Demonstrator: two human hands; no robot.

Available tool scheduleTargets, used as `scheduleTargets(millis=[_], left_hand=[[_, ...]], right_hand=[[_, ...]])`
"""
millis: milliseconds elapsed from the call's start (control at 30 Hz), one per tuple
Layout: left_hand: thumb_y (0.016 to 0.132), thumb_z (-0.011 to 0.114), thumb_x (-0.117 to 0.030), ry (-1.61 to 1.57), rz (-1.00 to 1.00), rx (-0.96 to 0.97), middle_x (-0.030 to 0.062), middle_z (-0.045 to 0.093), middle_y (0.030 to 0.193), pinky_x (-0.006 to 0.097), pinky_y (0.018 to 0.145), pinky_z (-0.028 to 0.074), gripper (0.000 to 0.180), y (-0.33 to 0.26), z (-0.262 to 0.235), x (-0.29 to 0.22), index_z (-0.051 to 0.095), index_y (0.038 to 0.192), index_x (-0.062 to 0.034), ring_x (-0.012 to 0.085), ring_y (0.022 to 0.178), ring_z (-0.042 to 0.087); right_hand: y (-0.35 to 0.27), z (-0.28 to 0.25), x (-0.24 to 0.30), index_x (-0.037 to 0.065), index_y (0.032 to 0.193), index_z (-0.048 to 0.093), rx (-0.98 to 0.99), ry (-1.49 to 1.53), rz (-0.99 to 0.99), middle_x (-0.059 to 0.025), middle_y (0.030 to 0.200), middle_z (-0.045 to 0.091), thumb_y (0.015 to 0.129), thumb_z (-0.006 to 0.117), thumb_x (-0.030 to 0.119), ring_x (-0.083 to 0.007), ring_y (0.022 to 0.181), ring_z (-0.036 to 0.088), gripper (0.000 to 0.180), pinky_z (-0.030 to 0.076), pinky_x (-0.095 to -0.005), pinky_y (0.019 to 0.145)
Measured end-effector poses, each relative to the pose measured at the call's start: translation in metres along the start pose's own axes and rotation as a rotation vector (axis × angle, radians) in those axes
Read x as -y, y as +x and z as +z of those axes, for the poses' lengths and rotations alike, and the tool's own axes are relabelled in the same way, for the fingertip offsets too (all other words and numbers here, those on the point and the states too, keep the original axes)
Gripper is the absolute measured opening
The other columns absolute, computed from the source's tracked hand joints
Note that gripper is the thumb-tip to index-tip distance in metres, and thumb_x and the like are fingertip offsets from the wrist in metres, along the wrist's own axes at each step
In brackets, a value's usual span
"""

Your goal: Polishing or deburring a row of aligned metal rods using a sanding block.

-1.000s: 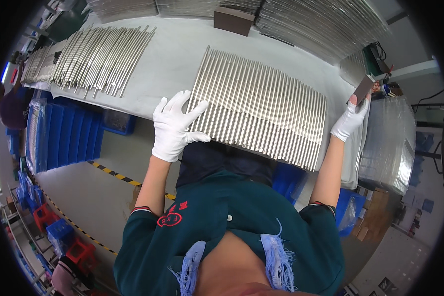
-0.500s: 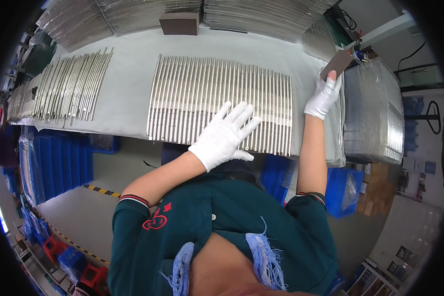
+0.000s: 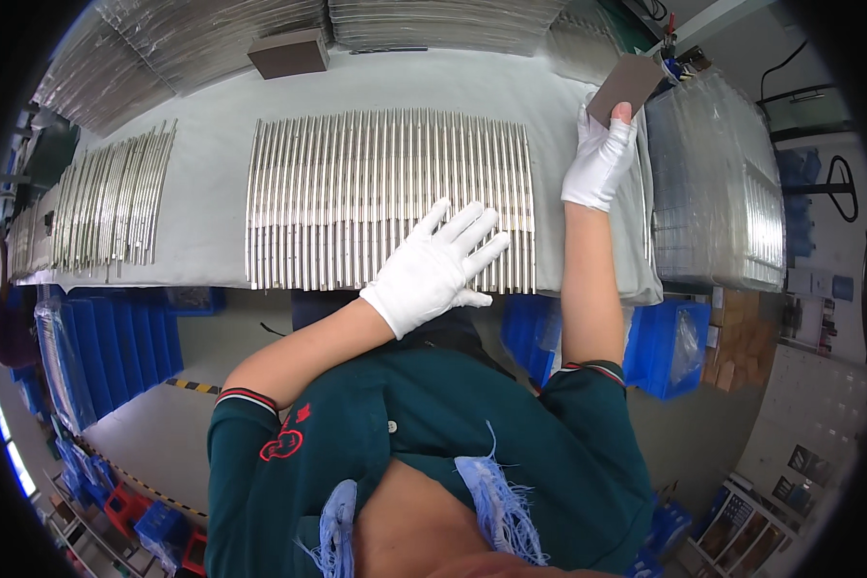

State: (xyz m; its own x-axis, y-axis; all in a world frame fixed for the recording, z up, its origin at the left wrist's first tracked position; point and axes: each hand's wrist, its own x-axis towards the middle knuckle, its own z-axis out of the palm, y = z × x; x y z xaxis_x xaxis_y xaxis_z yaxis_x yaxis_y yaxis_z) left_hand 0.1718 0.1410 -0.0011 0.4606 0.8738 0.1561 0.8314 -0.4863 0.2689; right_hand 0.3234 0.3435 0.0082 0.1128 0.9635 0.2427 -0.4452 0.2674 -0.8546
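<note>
Many slim silvery metal rods (image 3: 328,193) lie side by side in a wide row on a pale cloth-covered table (image 3: 207,183). My left hand (image 3: 429,270), in a white glove, rests flat with fingers spread over the near right part of this row. To the right of the rods, my gloved right hand (image 3: 602,159) grips a brown rectangular block (image 3: 626,87), its thumb lying on the block's face. The fingers behind the block are mostly hidden. This block is held tilted above the cloth.
Another brown block (image 3: 289,55) sits at the back of the table. More loose rods (image 3: 116,202) lie at the left. Plastic-wrapped stacks (image 3: 443,21) line the far edge, and a wrapped stack (image 3: 708,183) stands at the right. Blue bins (image 3: 111,347) are below the table.
The whole view has shifted, with the rods now farther left in it. Relative to the row, my left hand has slid rightward. My right hand still holds the block.
</note>
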Motion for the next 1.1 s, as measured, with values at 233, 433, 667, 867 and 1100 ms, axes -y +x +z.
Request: scheduleTargets(millis=[233,433,667,867,1100], left_hand=[[0.078,0.068,-0.055,-0.074,0.125,0.013,0.0195,0.042,0.145,0.050,0.115,0.026,0.083,0.026,0.003,-0.017,0.045,0.140,-0.0045,0.0360,0.139,0.035],[0.085,0.059,-0.056,0.020,0.189,0.026,0.0188,0.043,0.145,0.047,0.117,0.023,0.078,0.049,0.019,-0.030,0.045,0.140,-0.0022,0.0343,0.140,0.034],[0.090,0.056,-0.049,-0.054,0.130,-0.046,0.0215,0.047,0.140,0.044,0.117,0.025,0.070,0.050,0.019,-0.032,0.049,0.134,0.0042,0.0341,0.137,0.037],[0.089,0.056,-0.051,-0.145,0.110,-0.104,0.0212,0.050,0.136,0.046,0.116,0.025,0.069,0.043,0.015,-0.025,0.052,0.130,0.0038,0.0340,0.135,0.041],[0.074,0.069,-0.058,-0.035,-0.113,-0.133,0.0183,0.046,0.142,0.051,0.116,0.023,0.090,-0.048,-0.039,0.029,0.045,0.140,-0.0018,0.0344,0.138,0.037]], right_hand=[[0.001,-0.002,-0.002,0.006,0.140,0.044,-0.011,0.040,0.020,-0.0050,0.129,0.053,0.091,0.067,0.041,-0.0202,0.112,0.054,0.064,0.041,-0.0371,0.103],[0.006,-0.007,-0.006,0.008,0.138,0.046,-0.022,0.066,0.039,-0.0052,0.125,0.055,0.092,0.066,0.040,-0.0201,0.109,0.055,0.059,0.042,-0.0370,0.100],[0.009,-0.009,-0.004,0.007,0.135,0.048,-0.058,0.094,0.034,-0.0065,0.125,0.056,0.094,0.065,0.036,-0.0210,0.109,0.055,0.054,0.047,-0.0361,0.096],[0.009,-0.008,-0.010,0.006,0.132,0.048,-0.076,0.012,0.012,-0.0046,0.123,0.053,0.092,0.066,0.041,-0.0177,0.112,0.051,0.056,0.039,-0.0376,0.099],[0.008,-0.010,-0.011,0.005,0.136,0.047,-0.087,-0.087,0.038,-0.0068,0.126,0.054,0.094,0.064,0.037,-0.0210,0.114,0.053,0.055,0.041,-0.0379,0.100]])
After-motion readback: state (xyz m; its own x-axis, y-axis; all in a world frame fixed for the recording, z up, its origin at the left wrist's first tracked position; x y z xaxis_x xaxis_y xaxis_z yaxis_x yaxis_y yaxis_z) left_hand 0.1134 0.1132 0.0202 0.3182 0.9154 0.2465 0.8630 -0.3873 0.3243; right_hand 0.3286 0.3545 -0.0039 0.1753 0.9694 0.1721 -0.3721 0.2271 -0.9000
